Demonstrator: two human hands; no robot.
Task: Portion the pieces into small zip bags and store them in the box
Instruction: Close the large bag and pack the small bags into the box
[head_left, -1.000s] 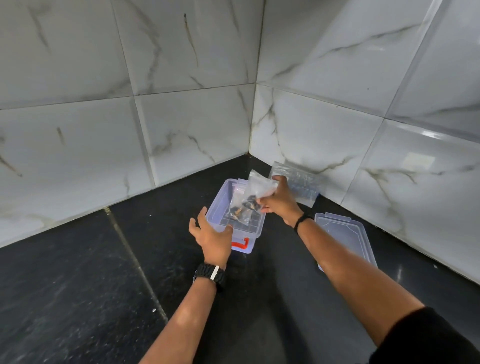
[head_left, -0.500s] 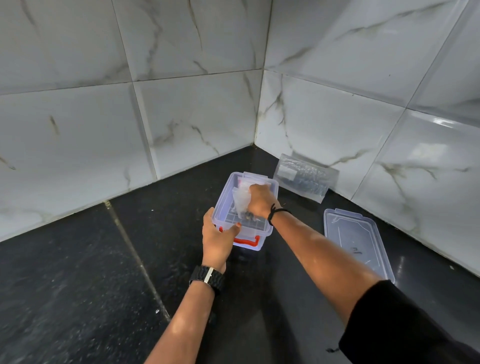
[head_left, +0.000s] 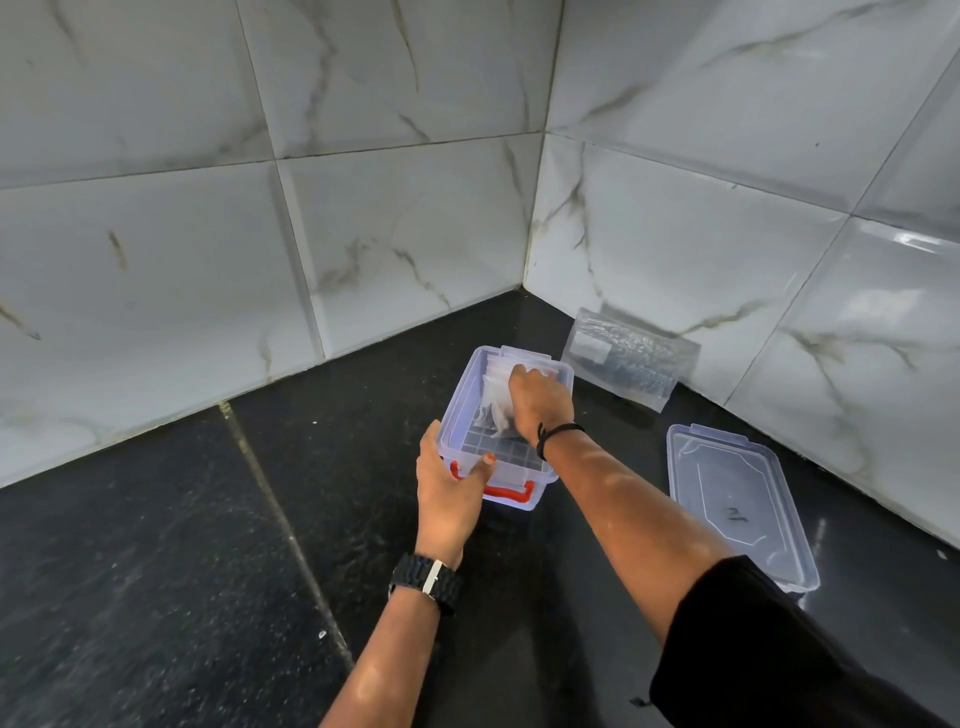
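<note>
Small clear zip bag (head_left: 496, 410) with dark pieces: inside clear plastic box (head_left: 457, 415), frame middle | right hand (head_left: 540, 402) pinches bag | left hand (head_left: 449, 486) grips box's near edge.

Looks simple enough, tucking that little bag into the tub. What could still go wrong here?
The zip bag sits upright inside the box under the right hand; if it stays proud of the rim, the lid lying apart on the floor may not close. Whether the bag's zip is sealed cannot be seen, so pieces might spill. The left hand grips only one corner, so a hard push could tip the box.
</note>
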